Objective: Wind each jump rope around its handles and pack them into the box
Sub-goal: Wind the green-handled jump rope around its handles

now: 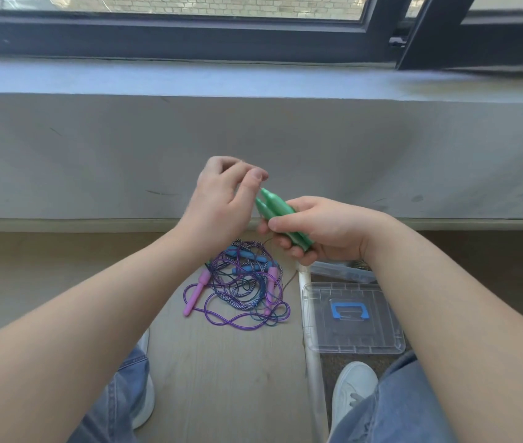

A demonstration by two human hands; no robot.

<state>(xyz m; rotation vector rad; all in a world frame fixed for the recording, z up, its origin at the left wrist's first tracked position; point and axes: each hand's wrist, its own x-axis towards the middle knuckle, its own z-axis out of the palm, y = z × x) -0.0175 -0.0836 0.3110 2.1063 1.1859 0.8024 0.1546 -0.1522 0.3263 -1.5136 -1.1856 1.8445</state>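
Fingers of the right hand [320, 231] curl under a pair of green jump-rope handles [278, 215], with the thumb laid across the top, so both handles are gripped side by side. Their tapered tips point up and left, toward the left hand [221, 199]. That hand is raised just beside the tips. Its fingers are curled and the thumb tip meets the forefinger in a pinch. Whether the thin cord runs between them cannot be made out. A thin dark cord [288, 280] trails down from below the right hand toward the floor.

On the pale wooden floor [221, 378], below and between the forearms, lies a loose tangle of other jump ropes. One is a purple cord [237, 324] with pink handles [194, 292]. Another is a blue-and-white striped rope [231, 295]. Blue handles [247, 254] lie at the far side of the heap. The cords overlap one another.

Right of the tangle, a clear plastic lid [317, 343] with a blue carry handle [349, 310] lies flat. Just beyond it, the clear box [343, 273] is partly hidden by the right wrist. A white tube [312, 362] runs along the floor, touching the lid's left edge.

Jeans and white shoes [352, 388] show at the bottom edge. A grey wall [93, 155] and a window sill [157, 75] fill the far side.
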